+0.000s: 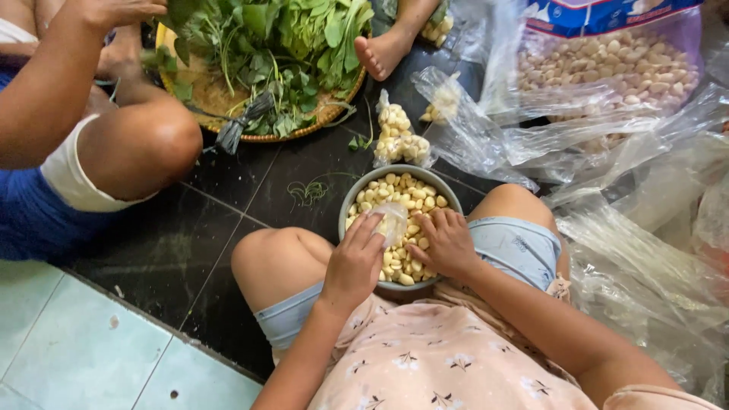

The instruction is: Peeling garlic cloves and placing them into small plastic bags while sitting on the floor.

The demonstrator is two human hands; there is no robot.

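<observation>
A grey metal bowl (357, 199) full of peeled garlic cloves (402, 191) rests on the dark floor between my knees. My left hand (353, 262) holds a small clear plastic bag (392, 220) over the bowl; the bag has some cloves in it. My right hand (448, 241) lies on the cloves in the bowl, fingers curled among them, right beside the bag.
A filled small bag of cloves (396, 137) lies beyond the bowl. A large clear bag of cloves (623, 64) and loose plastic bags (645, 250) spread at right. Another person's knee (140, 144) and foot (380, 53) flank a woven tray of leafy greens (273, 53).
</observation>
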